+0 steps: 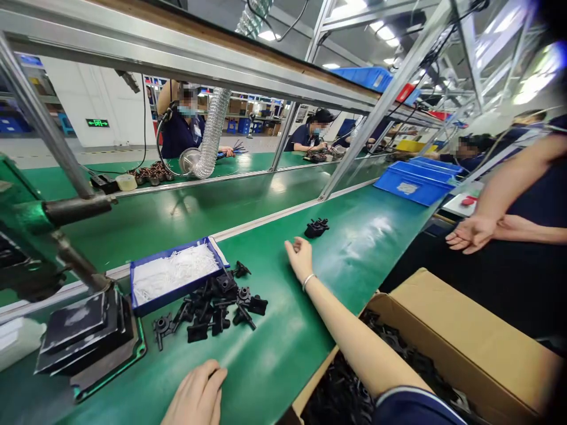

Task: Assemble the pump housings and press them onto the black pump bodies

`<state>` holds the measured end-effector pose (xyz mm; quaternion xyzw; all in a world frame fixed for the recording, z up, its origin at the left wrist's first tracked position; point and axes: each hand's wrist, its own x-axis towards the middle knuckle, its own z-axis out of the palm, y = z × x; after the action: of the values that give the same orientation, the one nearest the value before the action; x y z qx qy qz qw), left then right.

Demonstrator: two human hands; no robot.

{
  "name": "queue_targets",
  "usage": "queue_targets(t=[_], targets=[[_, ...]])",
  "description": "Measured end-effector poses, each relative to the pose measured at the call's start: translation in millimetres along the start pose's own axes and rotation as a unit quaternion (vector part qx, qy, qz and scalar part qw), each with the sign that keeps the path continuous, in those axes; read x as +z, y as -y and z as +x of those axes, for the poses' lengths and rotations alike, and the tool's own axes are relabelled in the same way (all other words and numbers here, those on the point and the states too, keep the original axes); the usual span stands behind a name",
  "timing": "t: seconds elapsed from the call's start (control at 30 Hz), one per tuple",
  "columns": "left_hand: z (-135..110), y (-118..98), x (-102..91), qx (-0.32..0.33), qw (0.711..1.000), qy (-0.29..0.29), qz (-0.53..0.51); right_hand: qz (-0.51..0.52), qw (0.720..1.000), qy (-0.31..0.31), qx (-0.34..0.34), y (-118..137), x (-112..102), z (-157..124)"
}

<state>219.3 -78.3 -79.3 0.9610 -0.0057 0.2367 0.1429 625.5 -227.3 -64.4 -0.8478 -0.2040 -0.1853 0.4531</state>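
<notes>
My right hand (300,258), with a bracelet at the wrist, is over the green work surface. Its fingers are loosely bent and apart, and no held thing shows. Just beyond it stands a small cluster of black plastic parts (316,228), apart from the fingertips. My left hand (197,394) is low in the view at the near side, fingers slightly curved and nothing visible in it; a dark gap shows between two fingertips. Ahead of it lies a loose pile of black plastic parts (217,304). Behind the pile, a blue tray (177,293) contains thin white pieces.
A bench press (88,265) with a black block base stands at left. An open cardboard box (469,330) of black parts is below the bench at right. Blue bins (411,183) stand farther along. A co-worker's hands (478,233) are at right; other people sit across the line.
</notes>
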Motion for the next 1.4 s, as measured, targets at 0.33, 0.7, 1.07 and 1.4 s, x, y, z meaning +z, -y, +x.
queue_targets(t=[0.33, 0.7, 1.07, 1.4], targets=[[7.3, -30.4, -63.8, -0.015, 0.996, 0.081, -0.044, 0.084, 0.918, 0.286, -0.262, 79.7, 31.1, -73.5], [-79.0, 59.4, -190.3, -0.226, 0.946, 0.098, 0.212, -0.107, 0.907, 0.232, -0.334, 31.7, 21.1, -50.5], [-65.0, 12.0, -137.8, -0.269, 0.948, 0.057, -0.159, 0.182, 0.89, 0.36, -0.214, 189.9, -31.7, -155.4], [-77.8, -2.3, -96.8, -0.344, 0.878, -0.014, -0.332, 0.232, 0.828, 0.479, -0.178, 195.7, 0.3, -249.7]])
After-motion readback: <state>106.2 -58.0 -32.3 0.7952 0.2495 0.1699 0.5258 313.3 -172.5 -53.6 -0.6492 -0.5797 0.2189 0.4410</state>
